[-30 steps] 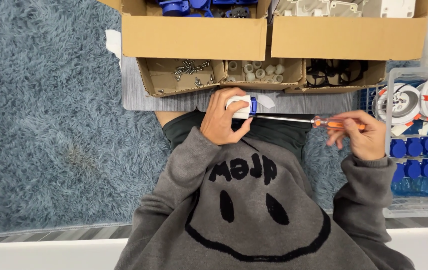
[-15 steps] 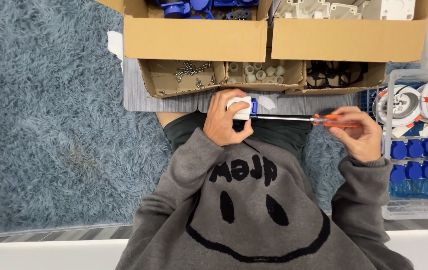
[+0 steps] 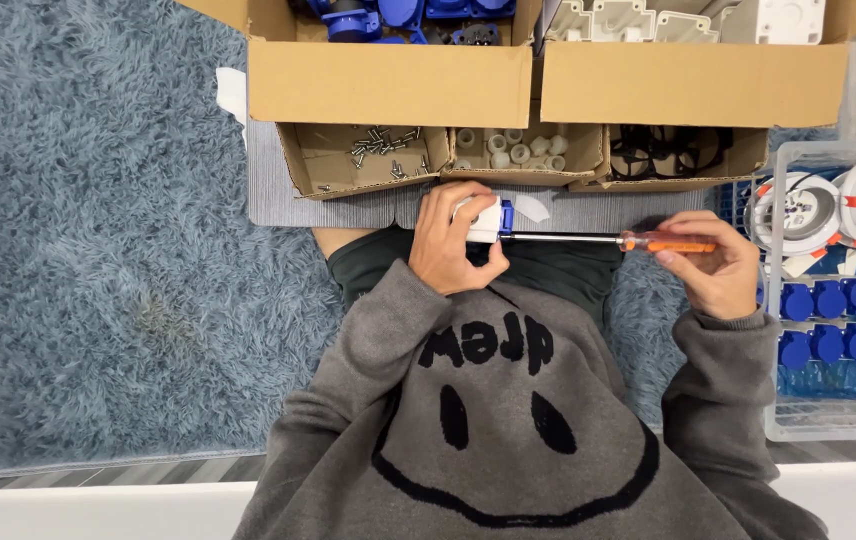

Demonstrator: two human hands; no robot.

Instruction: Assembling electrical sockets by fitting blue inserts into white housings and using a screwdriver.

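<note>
Overhead view of a seated person in a grey sweatshirt. The left hand is closed around a small white and blue part, held just near of the grey mat and above the lap. The right hand is closed on the orange handle of a screwdriver, whose shaft runs level to the left and meets the blue end of the part.

Stage of work: judging from this pose, a screw is being driven into or out of the part; which of the two cannot be told, nor how deep the screw sits. Stocks of loose pieces remain in every container, which suggests more units are left to handle.

Containers, far side: a small open box with loose screws; beside it on the right a box of pale rings; next right a box of black rings. Beyond these, a large carton with blue parts and a second with white housings. At the right edge a clear bin holds blue caps in rows and round white fittings.

All stand on a shaggy blue rug.
</note>
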